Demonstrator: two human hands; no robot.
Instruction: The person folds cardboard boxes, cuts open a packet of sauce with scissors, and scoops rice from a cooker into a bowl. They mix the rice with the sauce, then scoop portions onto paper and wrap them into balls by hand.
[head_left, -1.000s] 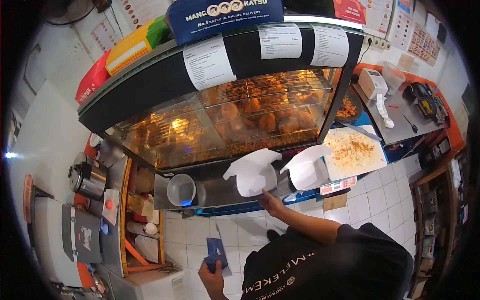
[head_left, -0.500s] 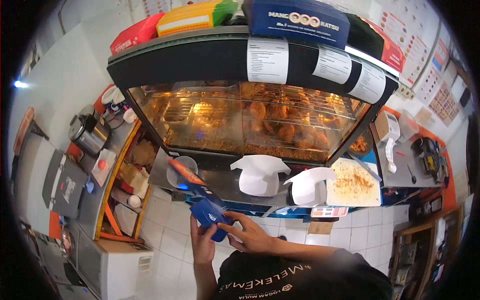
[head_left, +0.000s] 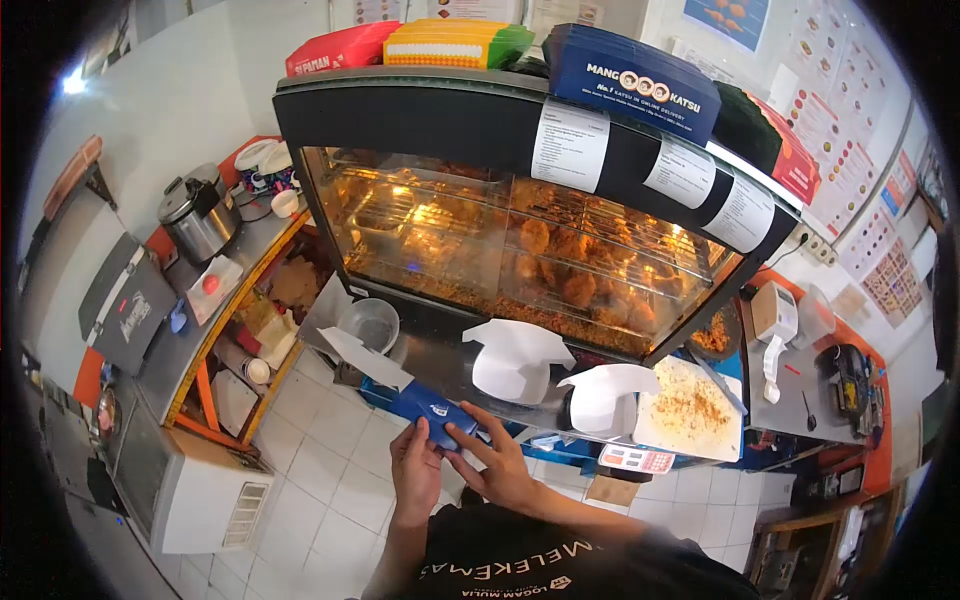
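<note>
**Blue box (head_left: pixel 428 408) pinched by both hands at the counter's edge**

And here we are, two hands on one piece of card! The blue box sits just off the near edge of the counter (head_left: pixel 435 352), its long axis running from ten o'clock to four, a white flap (head_left: pixel 368 358) standing out at the ten o'clock end. The left hand (head_left: pixel 416 468) has it right at twelve o'clock, thumb pressed on the card, fingers tucked beneath. The right hand (head_left: pixel 494 462) finds it at ten o'clock, its fingers closed on the four o'clock end. Nearer hand? Neither: both are touching, side by side, both pinching.

Look beyond the flap: the tub (head_left: pixel 371 324) lies at eleven from the box, and whether flap and tub touch, I cannot tell. Over at two o'clock, one white tray (head_left: pixel 512 368) stands open on the counter; a second tray (head_left: pixel 606 402) stands open at three, with the crumb-strewn board (head_left: pixel 690 412) just past it. At one, the lit cabinet (head_left: pixel 420 95) towers over everything!
</note>
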